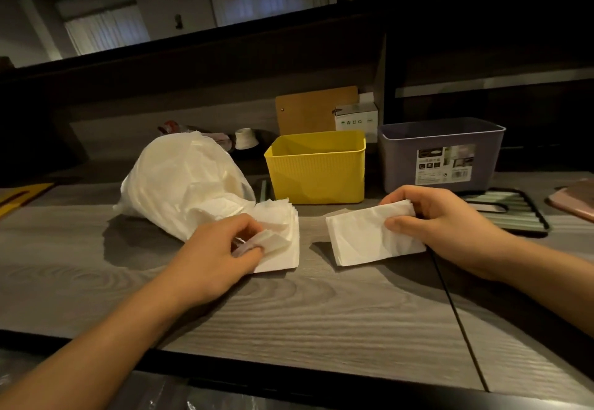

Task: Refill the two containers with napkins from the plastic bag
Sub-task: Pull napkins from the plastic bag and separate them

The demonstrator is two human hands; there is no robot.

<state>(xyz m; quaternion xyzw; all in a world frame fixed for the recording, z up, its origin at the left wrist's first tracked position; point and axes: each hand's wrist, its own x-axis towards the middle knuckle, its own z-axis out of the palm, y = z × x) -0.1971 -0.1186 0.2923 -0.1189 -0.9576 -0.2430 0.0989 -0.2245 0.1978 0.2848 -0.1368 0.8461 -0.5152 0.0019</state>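
**Two napkin stacks in hand, both containers waiting**

The left hand (pixel 221 249) is pinching a napkin stack (pixel 279 233) at centre frame, just beside the plastic bag (pixel 180 181). The right hand (pixel 440 220) is gripping a second stack (pixel 369 236) at centre right. The yellow container (pixel 316 168) and the grey container (pixel 440 152) are standing behind, upper centre and upper right, and the yellow one is looking empty. The risk: thin, loose sheets could be fanning out or slipping from a light pinch, or a stack catching on a rim and crumpling instead of sliding in flat.
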